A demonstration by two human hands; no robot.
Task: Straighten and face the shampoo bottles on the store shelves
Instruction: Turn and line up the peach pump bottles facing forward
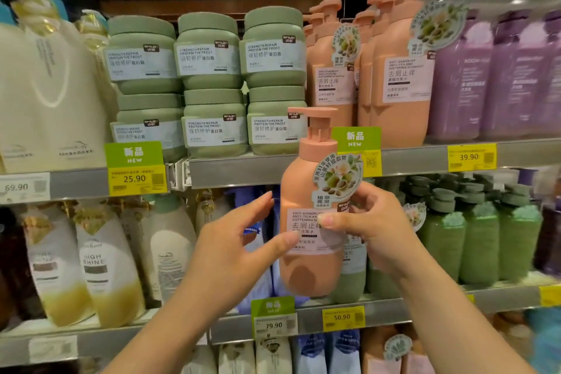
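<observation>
The person stood facing the shelves with a peach pump bottle (306, 222) held out in the air, clear of any shelf, its label turned toward them and its pump head pointing to nine o'clock. The right hand (368, 231) had it: the grip pinched the bottle from the three o'clock side, the thumb pressed across the white label and the fingers curled behind, near the round flower tag. The left hand (230, 240) sat at the bottle's nine o'clock, fingers spread and relaxed, the thumb tip just touching the label's lower edge; it steadied the bottle and did not clasp it.

Up at one o'clock from the bottle, on the upper shelf (409, 158), stood the matching peach bottles (397, 70), in two files with their labels facing out. Left of them, at eleven o'clock, were stacked green jars (209, 55); to their right, purple bottles (485, 76), blurred.

To my eye this was the middle of a facing step: one bottle pulled out and checked in hand, not yet back in place. The next move would likely call for lifting it toward one o'clock, keeping it upright with the label outward, and setting it down at the front of the peach row, flush with the shelf edge, without knocking its neighbours.
</observation>
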